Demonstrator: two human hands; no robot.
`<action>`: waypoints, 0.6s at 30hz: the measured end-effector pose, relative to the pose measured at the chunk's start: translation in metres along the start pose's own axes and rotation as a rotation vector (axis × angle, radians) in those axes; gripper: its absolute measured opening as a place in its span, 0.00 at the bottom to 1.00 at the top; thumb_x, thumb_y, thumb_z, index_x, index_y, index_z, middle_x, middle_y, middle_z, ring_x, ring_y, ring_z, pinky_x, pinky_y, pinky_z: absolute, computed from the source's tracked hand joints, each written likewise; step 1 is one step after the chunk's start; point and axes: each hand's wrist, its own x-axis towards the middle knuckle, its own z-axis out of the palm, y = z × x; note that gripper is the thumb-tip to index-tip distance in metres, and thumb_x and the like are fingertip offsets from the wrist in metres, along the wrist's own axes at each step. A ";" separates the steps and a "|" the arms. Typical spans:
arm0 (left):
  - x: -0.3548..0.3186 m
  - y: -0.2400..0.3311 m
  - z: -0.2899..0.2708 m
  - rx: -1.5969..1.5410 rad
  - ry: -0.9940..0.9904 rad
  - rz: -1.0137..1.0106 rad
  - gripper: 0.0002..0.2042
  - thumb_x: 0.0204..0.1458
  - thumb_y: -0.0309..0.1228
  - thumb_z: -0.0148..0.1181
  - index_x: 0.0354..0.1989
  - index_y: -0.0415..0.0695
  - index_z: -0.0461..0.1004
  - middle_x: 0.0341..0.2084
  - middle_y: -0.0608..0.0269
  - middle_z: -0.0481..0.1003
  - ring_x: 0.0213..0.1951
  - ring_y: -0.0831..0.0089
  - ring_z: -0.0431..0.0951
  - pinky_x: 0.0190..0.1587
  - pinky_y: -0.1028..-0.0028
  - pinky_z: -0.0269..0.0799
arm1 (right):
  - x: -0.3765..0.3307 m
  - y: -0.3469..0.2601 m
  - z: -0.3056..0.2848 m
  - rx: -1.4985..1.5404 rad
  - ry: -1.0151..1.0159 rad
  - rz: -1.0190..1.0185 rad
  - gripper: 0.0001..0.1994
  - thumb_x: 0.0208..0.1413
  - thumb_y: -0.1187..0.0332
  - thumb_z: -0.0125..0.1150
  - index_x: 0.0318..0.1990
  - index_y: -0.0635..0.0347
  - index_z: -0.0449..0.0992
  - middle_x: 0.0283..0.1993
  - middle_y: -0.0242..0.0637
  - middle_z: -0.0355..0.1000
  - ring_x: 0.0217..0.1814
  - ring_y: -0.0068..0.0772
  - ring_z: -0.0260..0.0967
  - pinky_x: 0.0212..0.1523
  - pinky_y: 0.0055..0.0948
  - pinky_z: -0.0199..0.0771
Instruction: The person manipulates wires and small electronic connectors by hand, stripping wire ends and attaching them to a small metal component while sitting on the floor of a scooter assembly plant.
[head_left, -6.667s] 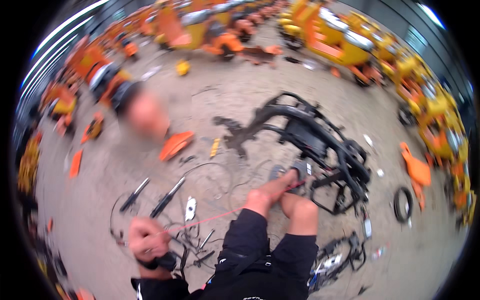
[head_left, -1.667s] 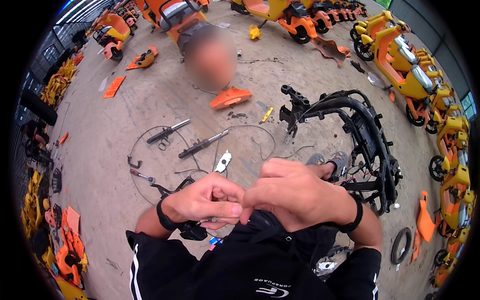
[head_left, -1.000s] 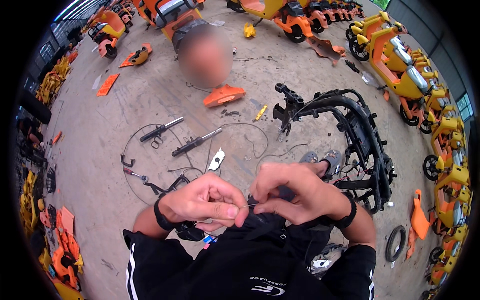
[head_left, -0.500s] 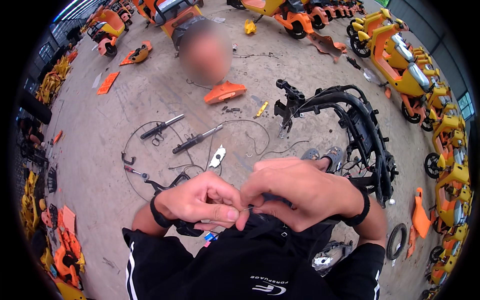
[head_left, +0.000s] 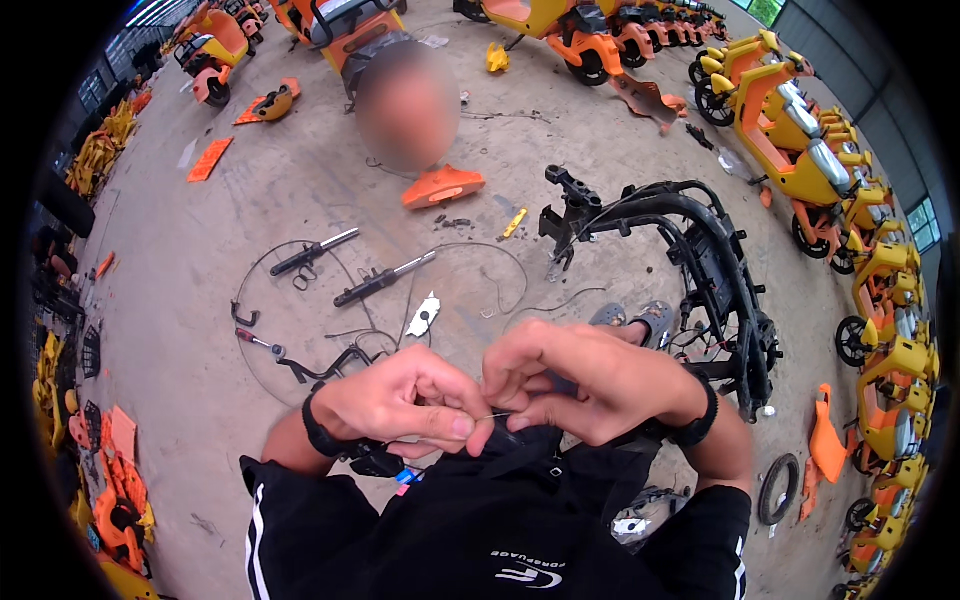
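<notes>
**Two hands pinch a thin wire over a workshop floor strewn with parts**

At far left, orange plastic panels (head_left: 118, 500) lie piled at the edge of the concrete floor (head_left: 200, 300). Further in, a black cable loop (head_left: 262, 330) rings two dark rods (head_left: 312, 252) and a small white piece (head_left: 424, 314).

The left hand (head_left: 400, 400), a black band on its wrist, has thumb and forefinger pressed together on one end of a thin wire (head_left: 492, 417). The wire is fine, pale and nearly straight, only a short stretch showing between the two hands, held close above the black garment (head_left: 480, 530) at the person's front. The right hand (head_left: 590, 385) is curled over and pinches the other end; what else it may enclose is hidden by the fingers.

A wire this fine could slip out of the pinch if either grip loosens, and on the cluttered floor it would be hard to spot. Its end could also prick a fingertip if the hands push toward each other, and a sharp bend could kink it.

Right of the hands, a stripped black scooter frame (head_left: 700, 270) rests on the floor with a grey shoe (head_left: 640, 318) just beside it. Beyond it, yellow and orange scooters (head_left: 800, 150) stand in a row, and a small black tyre (head_left: 778, 488) lies near the lower right.
</notes>
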 end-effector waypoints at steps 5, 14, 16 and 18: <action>0.000 -0.003 -0.003 -0.051 -0.035 0.016 0.10 0.59 0.29 0.56 0.36 0.30 0.74 0.16 0.68 0.66 0.13 0.85 0.59 0.14 0.82 0.54 | -0.006 0.010 0.006 0.017 0.087 -0.038 0.21 0.50 0.87 0.60 0.49 0.63 0.63 0.35 0.36 0.68 0.31 0.23 0.65 0.35 0.23 0.69; 0.001 -0.008 -0.008 -0.111 -0.106 0.053 0.10 0.60 0.29 0.55 0.37 0.31 0.74 0.16 0.70 0.66 0.15 0.87 0.60 0.14 0.83 0.55 | -0.027 0.014 0.000 0.058 0.286 -0.115 0.25 0.46 0.86 0.66 0.52 0.61 0.65 0.34 0.34 0.68 0.32 0.22 0.64 0.39 0.25 0.67; -0.001 -0.005 -0.007 -0.087 -0.121 0.040 0.11 0.60 0.30 0.55 0.37 0.32 0.74 0.16 0.70 0.66 0.15 0.87 0.60 0.14 0.83 0.56 | -0.018 0.006 0.000 -0.010 0.239 -0.063 0.28 0.42 0.88 0.69 0.51 0.60 0.65 0.38 0.38 0.68 0.32 0.26 0.66 0.34 0.24 0.68; -0.002 -0.001 -0.005 -0.045 -0.118 0.016 0.11 0.60 0.31 0.55 0.38 0.32 0.74 0.16 0.70 0.66 0.15 0.86 0.61 0.15 0.83 0.57 | -0.010 -0.001 0.001 -0.046 0.158 -0.008 0.27 0.42 0.86 0.70 0.50 0.61 0.67 0.38 0.37 0.69 0.31 0.25 0.66 0.32 0.24 0.67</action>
